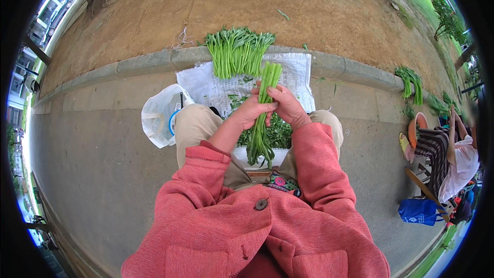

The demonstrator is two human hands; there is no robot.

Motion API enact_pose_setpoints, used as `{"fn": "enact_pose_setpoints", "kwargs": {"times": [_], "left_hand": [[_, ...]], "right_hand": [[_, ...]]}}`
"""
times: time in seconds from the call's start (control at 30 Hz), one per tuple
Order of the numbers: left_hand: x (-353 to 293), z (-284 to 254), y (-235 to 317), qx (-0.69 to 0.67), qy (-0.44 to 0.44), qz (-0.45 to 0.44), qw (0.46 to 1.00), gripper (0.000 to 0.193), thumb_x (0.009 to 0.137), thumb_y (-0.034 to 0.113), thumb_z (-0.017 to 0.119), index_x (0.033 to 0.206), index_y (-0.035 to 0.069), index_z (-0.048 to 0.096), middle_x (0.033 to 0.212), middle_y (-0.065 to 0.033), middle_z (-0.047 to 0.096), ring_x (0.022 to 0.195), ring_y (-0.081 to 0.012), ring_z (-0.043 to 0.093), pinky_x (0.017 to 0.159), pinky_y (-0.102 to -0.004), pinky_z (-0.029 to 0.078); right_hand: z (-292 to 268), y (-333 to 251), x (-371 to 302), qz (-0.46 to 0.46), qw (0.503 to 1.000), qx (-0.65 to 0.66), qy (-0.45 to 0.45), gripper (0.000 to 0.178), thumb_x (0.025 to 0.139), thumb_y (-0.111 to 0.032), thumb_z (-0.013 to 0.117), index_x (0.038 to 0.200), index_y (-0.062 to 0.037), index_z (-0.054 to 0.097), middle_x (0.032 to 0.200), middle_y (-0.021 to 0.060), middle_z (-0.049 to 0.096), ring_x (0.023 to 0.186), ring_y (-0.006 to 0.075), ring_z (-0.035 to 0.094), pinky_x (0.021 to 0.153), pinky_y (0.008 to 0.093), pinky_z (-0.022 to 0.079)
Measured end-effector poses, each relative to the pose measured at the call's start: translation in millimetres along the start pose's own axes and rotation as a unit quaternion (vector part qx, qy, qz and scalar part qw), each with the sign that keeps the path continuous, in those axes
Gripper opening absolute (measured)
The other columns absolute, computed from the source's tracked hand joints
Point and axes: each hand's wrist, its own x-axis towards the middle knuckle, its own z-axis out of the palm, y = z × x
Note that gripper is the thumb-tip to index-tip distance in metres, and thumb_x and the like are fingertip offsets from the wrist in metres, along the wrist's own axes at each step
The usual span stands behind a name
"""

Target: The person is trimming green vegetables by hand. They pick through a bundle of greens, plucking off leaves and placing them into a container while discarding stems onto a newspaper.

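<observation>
Two bare hands, the left hand (253,112) and the right hand (289,106), have their fingers closed around a slim bunch of green leafy stalks (270,78). It is held between beige-trousered knees (194,123), leaves toward the lap, over loose dark-green leaves (281,133). Beyond, a broad row of green stalks (235,57) lies partly on a white woven-plastic sheet (301,71).

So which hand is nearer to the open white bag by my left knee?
Left. Your left hand is right of the open white bag; your right hand is farther right.
</observation>
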Motion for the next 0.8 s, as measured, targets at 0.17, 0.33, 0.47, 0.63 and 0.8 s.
{"fn": "enact_pose_setpoints", "kwargs": {"times": [0.17,0.33,0.47,0.63,0.8], "left_hand": [[9.8,6.7,-18.9,0.136,0.074,0.062,0.986,0.012,0.081,0.011,0.062,0.088,0.003,0.057,0.07,-0.0034,0.056,0.05,-0.0121,0.052,0.043,-0.0244,0.043],[8.8,7.0,-20.9,0.169,0.075,0.046,0.982,0.009,0.081,0.009,0.061,0.086,0.003,0.057,0.072,-0.0042,0.058,0.05,-0.0117,0.052,0.043,-0.0234,0.042],[6.9,4.1,-15.9,0.12,0.04,0.017,0.992,0.02,0.077,0.006,0.064,0.094,0.002,0.054,0.079,-0.0062,0.059,0.057,-0.0147,0.057,0.047,-0.0258,0.047],[-2.9,3.8,-0.1,-0.052,-0.016,0.001,0.999,0.046,0.07,0.003,0.071,0.109,0.002,0.048,0.092,-0.0085,0.059,0.074,-0.0212,0.062,0.062,-0.0294,0.053],[6.7,0.5,-2.7,0.023,-0.022,0.075,0.997,0.052,0.068,0.002,0.073,0.113,0.002,0.048,0.097,-0.0065,0.059,0.086,-0.0187,0.06,0.076,-0.0301,0.05]], "right_hand": [[-6.5,19.3,13.6,-0.045,0.989,-0.032,0.137,0.043,0.08,-0.026,0.066,0.109,0.0021,0.051,0.093,0.0135,0.061,0.078,0.0181,0.06,0.065,0.0306,0.049],[-3.5,14.1,14.4,-0.073,0.974,-0.039,0.213,0.027,0.078,-0.019,0.068,0.093,-0.0009,0.056,0.081,0.0104,0.062,0.07,0.0159,0.06,0.062,0.0293,0.049],[-0.8,10.0,12.9,-0.044,0.977,-0.03,0.204,0.023,0.079,-0.018,0.066,0.093,-0.0014,0.057,0.079,0.0098,0.062,0.07,0.0158,0.06,0.06,0.0286,0.049],[14.5,-8.5,2.8,0.01,0.978,-0.099,0.186,0.023,0.081,-0.019,0.063,0.092,0.0001,0.059,0.079,0.0079,0.063,0.071,0.0146,0.059,0.062,0.0277,0.048],[12.3,-1.9,10.0,-0.055,0.974,-0.149,0.163,0.025,0.081,-0.02,0.063,0.095,0.0002,0.06,0.083,0.0051,0.063,0.074,0.0135,0.057,0.066,0.0272,0.046]]}}
